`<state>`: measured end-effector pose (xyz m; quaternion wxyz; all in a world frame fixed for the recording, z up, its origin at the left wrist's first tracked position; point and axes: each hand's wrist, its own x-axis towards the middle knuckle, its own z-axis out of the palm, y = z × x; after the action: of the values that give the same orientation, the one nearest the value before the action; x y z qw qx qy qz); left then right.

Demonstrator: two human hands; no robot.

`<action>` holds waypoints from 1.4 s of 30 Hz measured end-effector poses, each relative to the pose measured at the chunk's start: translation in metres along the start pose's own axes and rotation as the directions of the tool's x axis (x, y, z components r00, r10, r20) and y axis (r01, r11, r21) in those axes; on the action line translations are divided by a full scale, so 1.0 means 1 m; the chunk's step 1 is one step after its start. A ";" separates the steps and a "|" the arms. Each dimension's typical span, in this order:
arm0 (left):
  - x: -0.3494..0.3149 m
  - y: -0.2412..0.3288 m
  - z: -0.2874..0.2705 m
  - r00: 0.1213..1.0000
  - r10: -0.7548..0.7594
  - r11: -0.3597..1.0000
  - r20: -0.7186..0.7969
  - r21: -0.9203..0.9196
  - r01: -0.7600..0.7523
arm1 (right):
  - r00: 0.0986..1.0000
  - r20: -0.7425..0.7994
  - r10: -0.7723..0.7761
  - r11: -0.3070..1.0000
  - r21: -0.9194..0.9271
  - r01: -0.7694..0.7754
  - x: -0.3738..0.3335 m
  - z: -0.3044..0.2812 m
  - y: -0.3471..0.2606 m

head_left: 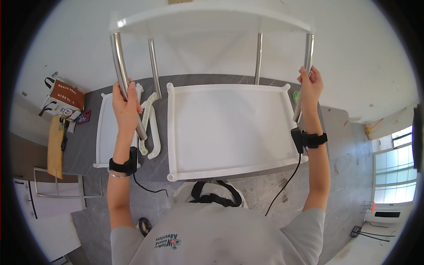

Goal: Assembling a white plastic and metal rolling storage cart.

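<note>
A white shelf panel (212, 20) is held up in front of me, with several shiny metal tubes hanging from its corners. My left hand (126, 106) is closed round the near left metal tube (118, 55), whose lower end reaches beside two curved white plastic pieces (154, 132). On the other side, my right hand (312, 84) grips the near right metal tube (309, 51). Its lower end is by the right edge of a large white rimmed shelf (170, 128), which lies on the table between my arms. Left of the curved pieces lies a smaller white rimmed shelf (102, 132), partly behind my left forearm.
On the grey table (84, 152), a brown and white bag (66, 98), a phone (84, 116) and a wooden board (55, 148) sit at the far left. Something green (296, 96) lies near the large shelf's far right corner. A wall rises behind the table. Cables hang from both wristbands.
</note>
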<state>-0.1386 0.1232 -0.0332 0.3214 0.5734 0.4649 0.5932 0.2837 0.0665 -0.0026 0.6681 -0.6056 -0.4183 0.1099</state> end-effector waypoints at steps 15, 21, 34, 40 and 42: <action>-0.071 0.072 0.001 0.913 0.387 0.906 -0.132 -0.131 -0.403 | 0.941 -0.169 -0.292 0.923 0.210 0.324 -0.045 -0.104 -0.077; -0.115 0.056 0.007 0.889 0.438 0.886 -0.135 -0.103 -0.452 | 0.947 -0.163 -0.278 0.902 0.293 0.316 -0.085 -0.135 -0.055; -0.154 0.037 0.002 0.850 0.516 0.857 -0.107 0.036 -0.515 | 0.935 -0.238 -0.264 0.901 0.285 0.327 -0.125 -0.148 -0.031; -0.160 0.038 0.000 0.848 0.521 0.854 -0.097 0.079 -0.515 | 0.927 -0.253 -0.276 0.885 0.310 0.348 -0.129 -0.149 -0.018; -0.161 0.037 0.000 0.852 0.514 0.857 -0.101 0.093 -0.507 | 0.925 -0.250 -0.286 0.874 0.328 0.359 -0.131 -0.149 -0.014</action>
<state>-0.1112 -0.0369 -0.0604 0.1051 0.6487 0.3332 0.6761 0.3001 -0.1292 -0.0328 0.8157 -0.3989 -0.4187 0.0133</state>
